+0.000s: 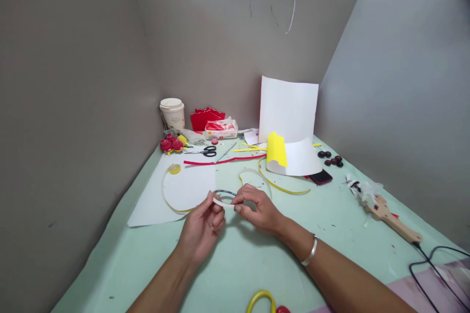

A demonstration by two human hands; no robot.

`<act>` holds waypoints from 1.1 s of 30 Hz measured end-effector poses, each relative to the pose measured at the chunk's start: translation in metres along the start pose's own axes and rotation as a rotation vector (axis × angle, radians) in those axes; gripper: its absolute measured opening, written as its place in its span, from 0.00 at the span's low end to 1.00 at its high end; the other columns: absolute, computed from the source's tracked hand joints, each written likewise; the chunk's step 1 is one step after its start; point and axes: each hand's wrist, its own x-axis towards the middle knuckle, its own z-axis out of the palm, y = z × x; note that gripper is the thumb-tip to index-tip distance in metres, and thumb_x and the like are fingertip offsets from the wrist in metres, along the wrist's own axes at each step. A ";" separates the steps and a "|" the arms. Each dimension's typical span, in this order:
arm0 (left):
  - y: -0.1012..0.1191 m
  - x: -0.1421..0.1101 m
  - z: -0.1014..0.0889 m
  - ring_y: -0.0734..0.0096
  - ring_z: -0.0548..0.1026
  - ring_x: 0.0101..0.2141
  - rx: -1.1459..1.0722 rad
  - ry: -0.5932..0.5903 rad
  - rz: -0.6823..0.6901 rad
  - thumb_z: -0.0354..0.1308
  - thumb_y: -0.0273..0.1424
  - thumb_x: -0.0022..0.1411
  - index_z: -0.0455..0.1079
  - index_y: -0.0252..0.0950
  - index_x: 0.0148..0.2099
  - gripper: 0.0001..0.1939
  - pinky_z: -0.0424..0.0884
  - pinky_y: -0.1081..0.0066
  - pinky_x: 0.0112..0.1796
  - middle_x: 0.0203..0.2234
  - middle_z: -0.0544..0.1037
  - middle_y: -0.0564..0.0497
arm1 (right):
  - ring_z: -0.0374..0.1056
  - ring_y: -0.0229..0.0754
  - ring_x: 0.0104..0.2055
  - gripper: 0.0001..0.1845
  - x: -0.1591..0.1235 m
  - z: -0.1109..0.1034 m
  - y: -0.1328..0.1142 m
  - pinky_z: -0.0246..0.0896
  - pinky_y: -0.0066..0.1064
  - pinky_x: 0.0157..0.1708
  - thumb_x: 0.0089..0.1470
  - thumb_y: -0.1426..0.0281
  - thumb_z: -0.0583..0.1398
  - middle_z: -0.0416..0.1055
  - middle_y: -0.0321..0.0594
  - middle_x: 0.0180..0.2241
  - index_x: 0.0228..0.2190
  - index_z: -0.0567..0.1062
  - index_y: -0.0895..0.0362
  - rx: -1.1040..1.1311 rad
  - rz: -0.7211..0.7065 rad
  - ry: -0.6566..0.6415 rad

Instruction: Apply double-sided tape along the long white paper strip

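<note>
My left hand [201, 229] and my right hand [259, 209] meet over the middle of the table. Between them is a narrow white strip [223, 203], bent in a curve and pinched near each end by thumb and fingers. Behind it shows a dark, patterned curved edge [225, 191]; whether both belong to one ring I cannot tell. A long yellow-and-white strip [165, 197] loops on the left and passes behind my left hand. Another curled yellow strip [284, 189] lies beyond my right hand.
White paper [147, 210] lies left. Black-handled scissors [210, 151], a red strip [235, 159], a lidded cup [172, 113] and a rolled yellow sheet [276, 150] sit farther back. A corded glue gun [394, 220], a phone [320, 177] and dark round pieces [333, 161] are right. Yellow handle [261, 296] in front.
</note>
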 end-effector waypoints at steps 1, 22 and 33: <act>-0.001 0.000 0.001 0.86 0.56 0.15 0.022 0.014 0.018 0.60 0.35 0.61 0.65 0.34 0.34 0.10 0.54 0.81 0.16 0.19 0.64 0.59 | 0.65 0.42 0.34 0.06 0.000 0.000 0.000 0.60 0.37 0.38 0.54 0.71 0.58 0.71 0.39 0.27 0.31 0.77 0.55 -0.003 0.003 0.001; -0.007 -0.003 0.007 0.86 0.59 0.18 0.308 0.022 0.096 0.63 0.40 0.57 0.65 0.34 0.29 0.16 0.56 0.82 0.19 0.23 0.68 0.57 | 0.63 0.41 0.31 0.07 0.000 0.005 -0.005 0.58 0.35 0.36 0.54 0.69 0.58 0.68 0.36 0.24 0.25 0.71 0.55 -0.010 0.073 0.003; -0.009 -0.002 0.006 0.86 0.59 0.18 0.290 0.003 0.095 0.62 0.38 0.58 0.65 0.34 0.30 0.14 0.55 0.82 0.18 0.23 0.69 0.57 | 0.60 0.40 0.30 0.09 0.000 0.006 -0.006 0.57 0.34 0.35 0.54 0.70 0.57 0.65 0.35 0.23 0.23 0.69 0.54 -0.002 0.104 0.025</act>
